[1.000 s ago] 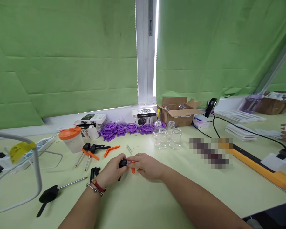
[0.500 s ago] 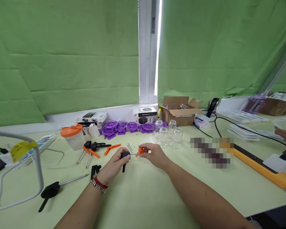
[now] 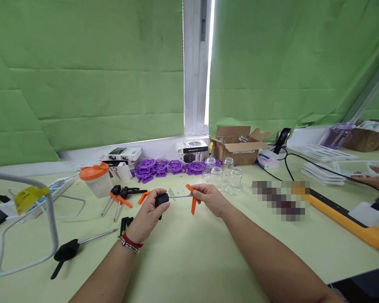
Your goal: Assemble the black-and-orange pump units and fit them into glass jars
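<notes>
Closed around a black plastic part (image 3: pixel 161 200) is my left hand (image 3: pixel 145 214). A thin metal rod (image 3: pixel 180 196) runs from that part to the right. My right hand (image 3: pixel 211 200) pinches an orange plastic piece (image 3: pixel 193 206) at the rod's far end, the piece lying crosswise to the rod. Whether the rod passes into the piece is hidden by my fingers. Behind my hands lie short metal pins (image 3: pixel 172 194) and another orange piece (image 3: pixel 143 197), partly covered by my left hand. Black pieces (image 3: pixel 125 224) rest beside my left wrist.
Black and orange parts with rods (image 3: pixel 120 198) and a similar black part with a rod (image 3: pixel 68 251) lie left. A shaker cup (image 3: pixel 97 185), purple plastic parts (image 3: pixel 175 167), glass jars (image 3: pixel 233 181) and an open carton (image 3: pixel 244 155) stand behind. Another person's hand (image 3: pixel 377 179) is far right.
Both hands have risen slightly, and the orange piece has turned so its long arm shows across the rod. At far right, the other person's hand has moved left with a white frame.
</notes>
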A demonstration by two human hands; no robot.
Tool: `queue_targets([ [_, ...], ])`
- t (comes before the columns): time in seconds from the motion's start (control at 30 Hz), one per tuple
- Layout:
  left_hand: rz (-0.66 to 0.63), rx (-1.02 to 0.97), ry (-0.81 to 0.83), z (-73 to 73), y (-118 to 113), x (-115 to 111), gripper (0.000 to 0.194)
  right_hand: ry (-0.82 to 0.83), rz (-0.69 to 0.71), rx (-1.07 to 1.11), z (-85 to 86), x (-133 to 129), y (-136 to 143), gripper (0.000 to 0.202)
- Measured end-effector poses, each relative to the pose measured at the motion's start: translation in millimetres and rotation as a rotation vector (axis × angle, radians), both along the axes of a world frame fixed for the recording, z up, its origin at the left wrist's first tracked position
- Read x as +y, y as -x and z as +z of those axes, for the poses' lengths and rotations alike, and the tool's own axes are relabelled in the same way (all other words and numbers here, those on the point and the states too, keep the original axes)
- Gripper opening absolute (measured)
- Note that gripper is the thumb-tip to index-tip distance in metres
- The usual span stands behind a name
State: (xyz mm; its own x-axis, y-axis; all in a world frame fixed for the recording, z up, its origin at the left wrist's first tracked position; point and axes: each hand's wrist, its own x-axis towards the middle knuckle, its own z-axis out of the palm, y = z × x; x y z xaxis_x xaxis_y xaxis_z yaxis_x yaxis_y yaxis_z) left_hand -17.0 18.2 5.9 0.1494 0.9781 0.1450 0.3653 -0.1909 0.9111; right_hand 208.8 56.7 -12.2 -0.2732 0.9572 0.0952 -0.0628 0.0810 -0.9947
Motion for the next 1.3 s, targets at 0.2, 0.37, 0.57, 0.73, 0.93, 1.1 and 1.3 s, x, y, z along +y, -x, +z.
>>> queue_targets([
  [0.2,-0.021,-0.013,-0.016,-0.4,-3,-2,0.040,0.029,0.034,0.026,-3.0,1,-1,0.036],
  [0.37,-0.007,0.028,-0.065,-1.4,-2,-2,0.037,0.117,0.045,0.146,-4.9,2,-2,0.040],
  [0.57,-0.057,0.058,-0.096,-2.1,-4,-5,0.033,0.168,0.097,0.277,-12.4,4,-2,0.033],
  [0.73,-0.095,0.127,-0.193,-1.8,-9,-9,0.031,0.090,0.087,0.170,-9.1,0,2,0.033],
  [0.93,-0.214,0.111,-0.157,-9.7,-17,-11,0.041,-0.220,0.020,-0.163,1.1,-18,18,0.024],
  [1.1,-0.316,0.068,-0.154,-12.1,-19,-12,0.048,-0.386,0.016,-0.219,1.3,-27,26,0.030],
  [1.3,-0.369,-0.006,-0.094,-14.0,-18,-13,0.055,-0.611,0.078,-0.289,1.9,-26,23,0.021],
])
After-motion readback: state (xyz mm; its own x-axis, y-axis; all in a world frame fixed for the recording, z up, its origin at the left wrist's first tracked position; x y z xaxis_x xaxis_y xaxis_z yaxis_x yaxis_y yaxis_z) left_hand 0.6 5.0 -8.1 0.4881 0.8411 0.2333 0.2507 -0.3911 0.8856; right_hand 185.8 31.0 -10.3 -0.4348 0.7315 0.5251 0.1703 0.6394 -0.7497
